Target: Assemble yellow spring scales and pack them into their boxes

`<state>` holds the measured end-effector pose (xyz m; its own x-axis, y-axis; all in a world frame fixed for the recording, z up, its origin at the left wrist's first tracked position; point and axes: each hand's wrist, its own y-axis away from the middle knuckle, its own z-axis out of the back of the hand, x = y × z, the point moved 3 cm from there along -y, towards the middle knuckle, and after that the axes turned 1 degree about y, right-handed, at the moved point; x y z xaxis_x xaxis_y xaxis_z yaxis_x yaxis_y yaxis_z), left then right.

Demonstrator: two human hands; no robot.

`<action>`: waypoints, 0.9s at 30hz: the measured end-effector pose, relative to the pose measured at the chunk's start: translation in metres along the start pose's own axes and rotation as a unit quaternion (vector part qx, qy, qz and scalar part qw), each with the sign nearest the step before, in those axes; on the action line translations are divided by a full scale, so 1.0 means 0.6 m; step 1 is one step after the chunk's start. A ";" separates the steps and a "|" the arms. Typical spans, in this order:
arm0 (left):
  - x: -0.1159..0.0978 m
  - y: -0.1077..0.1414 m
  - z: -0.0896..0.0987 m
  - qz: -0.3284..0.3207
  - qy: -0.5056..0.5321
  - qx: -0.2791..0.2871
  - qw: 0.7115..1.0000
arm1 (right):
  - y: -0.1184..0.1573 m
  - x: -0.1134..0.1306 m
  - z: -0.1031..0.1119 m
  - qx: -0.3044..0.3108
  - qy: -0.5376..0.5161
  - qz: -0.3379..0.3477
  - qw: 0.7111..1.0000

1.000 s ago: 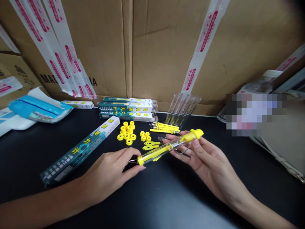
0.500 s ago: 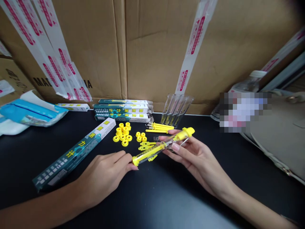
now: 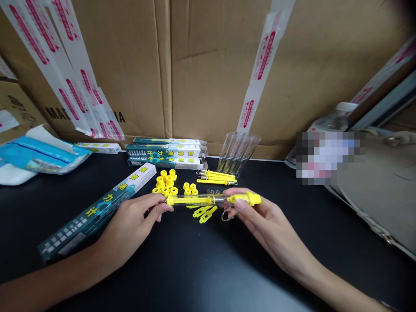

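Level between both hands is a spring scale [image 3: 191,199], a clear tube with a yellow rod inside and yellow fittings at its ends. My left hand [image 3: 134,223] is closed, pinching its left end by the yellow cap. Around the right end, my right hand [image 3: 260,221] is closed, thumb against the tube near the larger yellow cap. A small metal ring [image 3: 225,215] hangs by the right fingertips. Behind and below the tube lie yellow flat tabs [image 3: 205,213], small yellow rings [image 3: 190,189], yellow collars [image 3: 167,180] and small springs [image 3: 212,191].
Yellow rods with metal ends [image 3: 217,177] and clear tubes [image 3: 237,151] lie farther back. Printed boxes [image 3: 167,151] are stacked by the cardboard wall [image 3: 208,78]; one long box [image 3: 100,212] lies left. A blue packet [image 3: 42,149], a bottle [image 3: 338,117] and a bag [image 3: 380,190] flank them.
The spring scale has turned from slanted to nearly level. My left hand has moved up and left with its end; the right end has dropped slightly. Both hands keep their hold.
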<state>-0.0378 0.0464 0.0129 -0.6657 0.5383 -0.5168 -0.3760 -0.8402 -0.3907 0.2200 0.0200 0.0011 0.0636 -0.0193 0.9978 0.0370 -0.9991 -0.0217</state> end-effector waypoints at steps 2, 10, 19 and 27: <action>0.000 0.001 0.002 -0.007 0.007 -0.002 1.000 | -0.001 0.000 0.000 -0.007 -0.005 -0.012 1.000; -0.001 -0.001 0.012 0.006 0.009 -0.034 0.999 | -0.007 -0.001 0.011 -0.025 -0.071 -0.024 0.997; 0.006 0.003 0.025 0.026 0.008 -0.054 0.998 | -0.012 0.007 0.037 -0.050 -0.092 -0.014 0.994; 0.024 0.006 0.024 0.057 0.019 -0.084 0.995 | -0.021 0.004 0.046 -0.040 -0.077 -0.001 0.996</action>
<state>-0.0582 0.0505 0.0152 -0.6714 0.4457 -0.5921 -0.1847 -0.8744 -0.4487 0.2472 0.0336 0.0023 0.2159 -0.0174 0.9763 -0.0414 -0.9991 -0.0087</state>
